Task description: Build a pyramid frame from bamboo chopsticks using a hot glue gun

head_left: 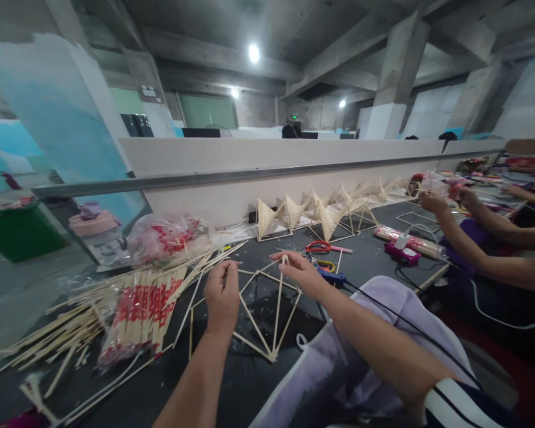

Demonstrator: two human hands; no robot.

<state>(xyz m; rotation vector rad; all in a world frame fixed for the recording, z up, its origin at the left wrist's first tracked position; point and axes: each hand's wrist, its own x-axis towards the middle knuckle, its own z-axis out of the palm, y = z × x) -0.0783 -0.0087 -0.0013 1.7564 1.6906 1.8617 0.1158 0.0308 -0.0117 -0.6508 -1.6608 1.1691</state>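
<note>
Your forearms (361, 336) extend over the dark table (147, 392), with the wooden frame (256, 324) low between the fingers of your left hand (222, 297) and right hand (302, 274). Right fingers pinch a slanting stick (280, 306) near its top; left fingertips meet, contents unclear. Tugging sideways might crack the corner joint (273, 357) below them.

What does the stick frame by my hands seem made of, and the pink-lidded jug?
Stick frame: probably bare, matte wood or bamboo, given its straw colour.
Pink-lidded jug: lid likely opaque plastic, evenly coloured; the see-through body could be plastic or glass.
</note>
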